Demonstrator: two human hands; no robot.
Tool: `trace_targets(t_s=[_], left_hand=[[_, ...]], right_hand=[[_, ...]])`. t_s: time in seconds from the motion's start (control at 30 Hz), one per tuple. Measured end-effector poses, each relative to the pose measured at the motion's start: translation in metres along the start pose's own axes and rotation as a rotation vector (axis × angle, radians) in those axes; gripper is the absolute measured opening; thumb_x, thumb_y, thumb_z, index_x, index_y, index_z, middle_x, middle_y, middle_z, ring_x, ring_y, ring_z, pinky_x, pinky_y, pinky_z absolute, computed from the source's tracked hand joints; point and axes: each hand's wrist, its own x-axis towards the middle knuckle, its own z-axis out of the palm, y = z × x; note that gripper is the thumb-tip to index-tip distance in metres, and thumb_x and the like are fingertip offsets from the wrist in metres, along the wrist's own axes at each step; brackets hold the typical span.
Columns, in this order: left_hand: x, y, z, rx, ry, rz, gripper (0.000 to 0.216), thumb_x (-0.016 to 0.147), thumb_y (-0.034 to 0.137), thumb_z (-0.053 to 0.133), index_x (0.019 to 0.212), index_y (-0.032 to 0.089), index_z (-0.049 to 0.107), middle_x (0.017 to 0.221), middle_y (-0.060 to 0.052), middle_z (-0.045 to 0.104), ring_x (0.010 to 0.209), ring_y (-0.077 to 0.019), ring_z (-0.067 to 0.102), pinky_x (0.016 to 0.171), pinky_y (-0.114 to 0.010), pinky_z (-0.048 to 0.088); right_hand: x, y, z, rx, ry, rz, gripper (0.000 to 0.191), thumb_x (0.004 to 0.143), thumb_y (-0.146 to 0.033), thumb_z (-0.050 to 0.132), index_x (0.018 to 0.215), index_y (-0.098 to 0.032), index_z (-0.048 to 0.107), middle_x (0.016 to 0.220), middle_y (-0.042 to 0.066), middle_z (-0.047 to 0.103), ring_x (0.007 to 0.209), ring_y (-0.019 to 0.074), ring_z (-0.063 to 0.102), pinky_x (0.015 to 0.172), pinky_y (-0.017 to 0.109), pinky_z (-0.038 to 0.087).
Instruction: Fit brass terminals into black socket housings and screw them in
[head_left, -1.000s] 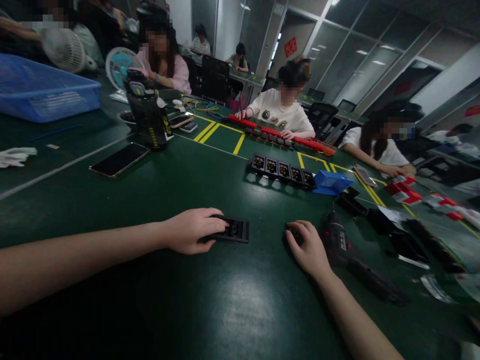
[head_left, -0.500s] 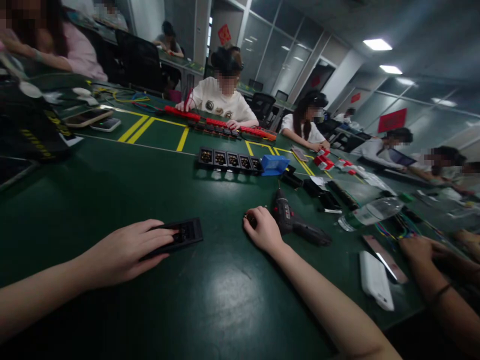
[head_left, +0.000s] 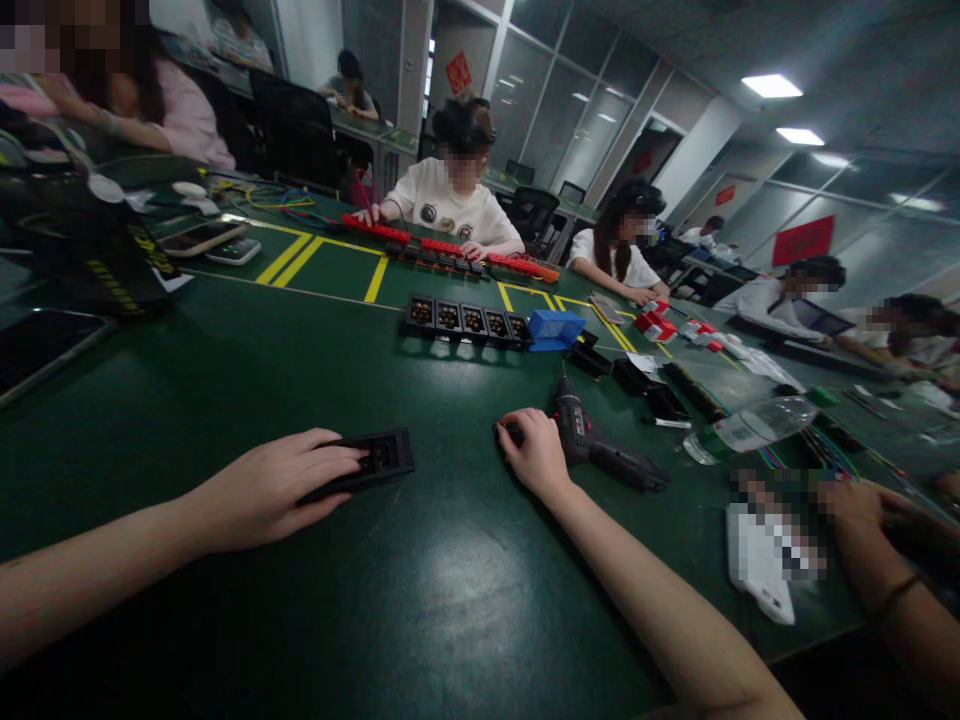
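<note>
My left hand (head_left: pixel 289 487) is closed over a black plastic housing (head_left: pixel 391 455) with open compartments, which lies on the green table. Its fingers reach over the near end of the housing, hiding part of it. To the right, my right hand (head_left: pixel 536 450) is curled around a small dark part (head_left: pixel 514 433) at table level. Most of that part is covered by the fingers, so its kind is unclear. Close beside this hand lies a black cordless drill (head_left: pixel 581 430), its bit pointing away from me.
Beyond my hands stands a row of black housings (head_left: pixel 466 325) with brass-coloured contacts, next to a blue box (head_left: pixel 556 329). A plastic bottle (head_left: pixel 750 428) and a white device (head_left: pixel 757 570) lie to the right, near another person's hand (head_left: pixel 859 510). A black bag (head_left: pixel 82 250) stands at the left.
The camera view has shifted slightly, so the scene sits a little further right. Both hands stay in about the same places on the table.
</note>
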Motion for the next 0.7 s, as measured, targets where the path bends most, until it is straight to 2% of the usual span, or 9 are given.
trace_targets(t_s=[0.17,0.3,0.37,0.5,0.6,0.7], left_hand=[[0.0,-0.001,0.001,-0.01,-0.011,-0.015,0.033,0.093,0.026,0.057,0.126,0.022,0.064,0.124,-0.008,0.069,0.114,-0.0255,0.063,0.089,-0.039,0.059],[-0.001,-0.002,0.003,0.0,-0.015,-0.001,0.033,0.094,0.026,0.056,0.127,0.021,0.063,0.124,-0.009,0.069,0.114,-0.0258,0.063,0.09,-0.04,0.059],[-0.002,-0.002,0.004,-0.003,-0.007,0.005,0.033,0.095,0.025,0.056,0.127,0.021,0.063,0.124,-0.009,0.069,0.115,-0.0257,0.062,0.09,-0.04,0.059],[-0.002,-0.003,0.005,-0.002,0.018,0.009,0.033,0.094,0.027,0.056,0.126,0.022,0.063,0.123,-0.008,0.069,0.114,-0.0262,0.063,0.088,-0.039,0.059],[-0.001,-0.003,0.005,0.005,0.019,0.014,0.034,0.095,0.028,0.056,0.127,0.022,0.063,0.123,-0.008,0.069,0.114,-0.0265,0.062,0.087,-0.04,0.06],[0.0,-0.002,0.003,0.002,0.018,0.03,0.033,0.095,0.027,0.055,0.127,0.021,0.063,0.122,-0.009,0.069,0.113,-0.0257,0.063,0.087,-0.038,0.059]], right_hand=[[0.0,0.007,0.0,-0.007,0.08,0.0,0.011,0.097,-0.028,0.059,0.097,-0.02,0.066,0.099,0.007,0.07,0.094,0.0245,0.062,0.084,0.037,0.044],[0.001,0.003,-0.001,0.014,0.155,-0.078,0.014,0.1,-0.027,0.054,0.105,-0.019,0.064,0.104,0.009,0.069,0.095,0.0237,0.061,0.085,0.037,0.045],[0.002,-0.003,0.0,-0.018,0.121,-0.158,0.015,0.101,-0.028,0.052,0.105,-0.02,0.064,0.107,0.009,0.069,0.098,0.0238,0.06,0.084,0.037,0.044],[0.009,-0.015,0.004,-0.188,-0.041,-0.276,0.017,0.102,-0.026,0.05,0.107,-0.02,0.066,0.109,0.009,0.07,0.099,0.0246,0.058,0.082,0.038,0.041],[0.013,-0.011,0.003,-0.273,-0.069,-0.207,0.016,0.1,-0.021,0.052,0.105,-0.018,0.067,0.106,0.011,0.07,0.098,0.0263,0.057,0.081,0.039,0.04],[0.014,-0.002,-0.002,-0.15,-0.023,-0.112,0.015,0.097,-0.019,0.055,0.101,-0.018,0.069,0.103,0.011,0.071,0.097,0.0269,0.058,0.083,0.04,0.041]])
